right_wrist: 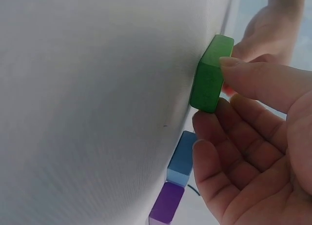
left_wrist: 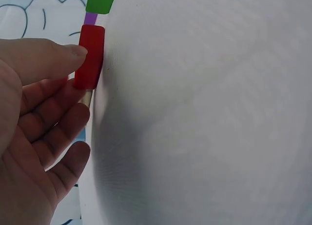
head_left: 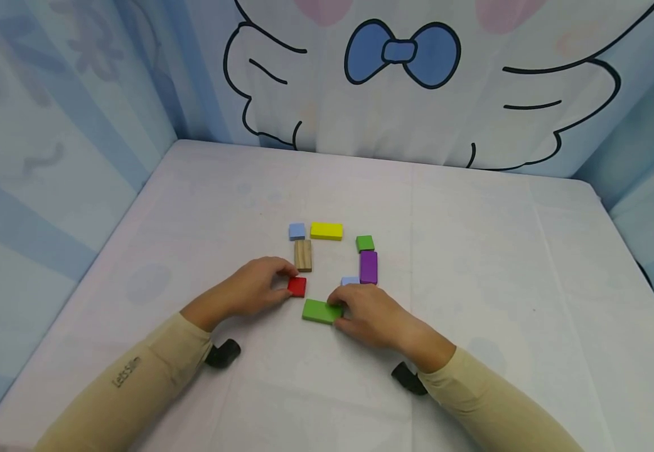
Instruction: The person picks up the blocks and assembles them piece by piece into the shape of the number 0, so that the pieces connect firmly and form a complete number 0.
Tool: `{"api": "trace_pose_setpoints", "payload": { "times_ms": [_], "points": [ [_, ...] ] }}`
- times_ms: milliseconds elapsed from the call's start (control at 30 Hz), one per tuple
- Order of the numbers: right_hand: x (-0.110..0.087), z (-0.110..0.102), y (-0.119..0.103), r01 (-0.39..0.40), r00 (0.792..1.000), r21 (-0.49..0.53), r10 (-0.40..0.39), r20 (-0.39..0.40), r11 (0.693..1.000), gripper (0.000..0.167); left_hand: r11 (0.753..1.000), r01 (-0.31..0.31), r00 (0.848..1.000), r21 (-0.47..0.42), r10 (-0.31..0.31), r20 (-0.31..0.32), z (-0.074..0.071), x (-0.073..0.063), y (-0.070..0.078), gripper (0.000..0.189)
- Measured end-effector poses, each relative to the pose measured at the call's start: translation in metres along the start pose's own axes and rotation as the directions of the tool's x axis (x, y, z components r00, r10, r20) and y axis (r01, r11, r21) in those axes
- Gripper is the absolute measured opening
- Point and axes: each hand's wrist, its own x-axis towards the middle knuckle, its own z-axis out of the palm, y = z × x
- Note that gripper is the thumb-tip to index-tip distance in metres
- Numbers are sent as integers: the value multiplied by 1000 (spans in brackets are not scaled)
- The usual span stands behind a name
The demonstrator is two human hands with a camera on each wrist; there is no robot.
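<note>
While left grip (head_left: 250, 285), narrowed, pinches red block (head_left: 297, 287), right grip (head_left: 371, 314), also narrowed, pinches long green block (head_left: 317, 310) by right end, rest jutting leftward. Both on surface (head_left: 474, 251); likely light, stiff, smooth: best taken by opposite sides.

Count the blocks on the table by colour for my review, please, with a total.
Green blocks: 2
Light blue blocks: 2
Red block: 1
Yellow block: 1
Purple block: 1
Bare-wood block: 1
Total: 8
</note>
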Motion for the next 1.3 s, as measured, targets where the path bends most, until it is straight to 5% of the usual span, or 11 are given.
{"api": "trace_pose_setpoints", "payload": {
  "times_ms": [1300],
  "points": [
    [-1, 2, -5, 25, 999, 17, -26, 23, 1000, 27, 1000, 3, 999, -20, -2, 44, 0, -2, 1, 31]
  ]
}}
